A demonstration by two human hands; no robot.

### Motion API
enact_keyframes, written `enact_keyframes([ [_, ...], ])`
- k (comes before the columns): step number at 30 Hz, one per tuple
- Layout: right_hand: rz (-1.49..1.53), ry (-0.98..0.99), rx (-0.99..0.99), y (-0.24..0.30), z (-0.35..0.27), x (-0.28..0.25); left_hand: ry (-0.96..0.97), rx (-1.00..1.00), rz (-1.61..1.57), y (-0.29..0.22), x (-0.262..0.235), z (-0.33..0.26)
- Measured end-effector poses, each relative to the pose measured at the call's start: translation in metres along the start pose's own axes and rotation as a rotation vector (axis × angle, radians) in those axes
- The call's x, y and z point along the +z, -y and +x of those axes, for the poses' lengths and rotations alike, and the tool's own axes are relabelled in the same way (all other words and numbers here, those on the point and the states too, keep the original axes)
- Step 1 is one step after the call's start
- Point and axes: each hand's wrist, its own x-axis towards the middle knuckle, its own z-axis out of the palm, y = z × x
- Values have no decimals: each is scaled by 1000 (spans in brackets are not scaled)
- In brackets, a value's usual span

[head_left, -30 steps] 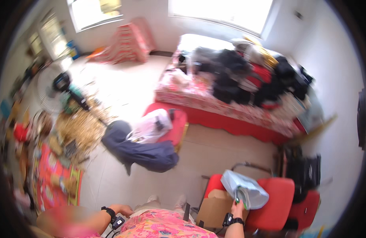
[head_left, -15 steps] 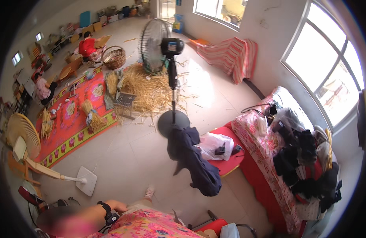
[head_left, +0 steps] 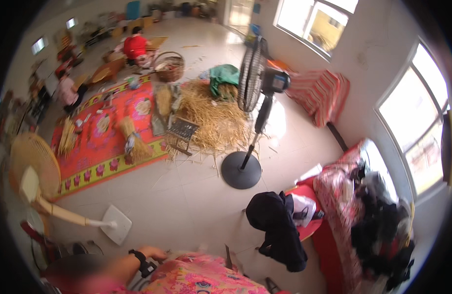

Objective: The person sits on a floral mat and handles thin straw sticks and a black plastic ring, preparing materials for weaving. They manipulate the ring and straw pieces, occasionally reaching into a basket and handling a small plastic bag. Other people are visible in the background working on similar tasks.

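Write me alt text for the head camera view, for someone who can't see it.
Looking down from head height, the person's left hand, a black watch at its wrist, rests near their pink floral clothing at the lower edge; the right hand is out of view. Beyond, a black standing fan stands beside a straw pile and a red patterned mat, with a cluttered bed at right.

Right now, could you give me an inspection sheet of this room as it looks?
Surface: pale tiled floor, partly covered by a red patterned mat.
Job's things: straw pile, straw bundle, woven basket.
Clutter: dark garment draped over a red chair; clothes heaped on the bed.
Hands: left hand near the person's lap, wearing a black wristband; whether it holds anything cannot be told. Right hand not in view.
Cables: nothing seen.
Surroundings: black standing fan, beige fan, windows, people seated on the floor.
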Motion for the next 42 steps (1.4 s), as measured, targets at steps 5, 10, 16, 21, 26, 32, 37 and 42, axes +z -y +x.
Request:
enact_keyframes([
  [5,-200,81,-1,9,-8,40,-36,272,45,16,-3,-8],
  [10,-268,210,93,12,-16,93,-37,235,124,31,-40,27],
  [16,-421,363,173,46,-2,195,-146,204,-9,-40,-116,-61],
  [21,-566,453,153,127,-3,305,-123,238,-128,-41,-199,-63],
  [26,-736,546,122,214,-7,381,-149,209,-123,-52,-274,-72],
  [32,-869,709,189,288,-5,466,-266,290,-200,-49,-344,-93],
  [37,-738,910,304,334,-9,590,-425,338,-207,-25,-445,-104],
  [42,-607,712,55,404,-93,738,-330,358,-156,-9,-534,-120],
])
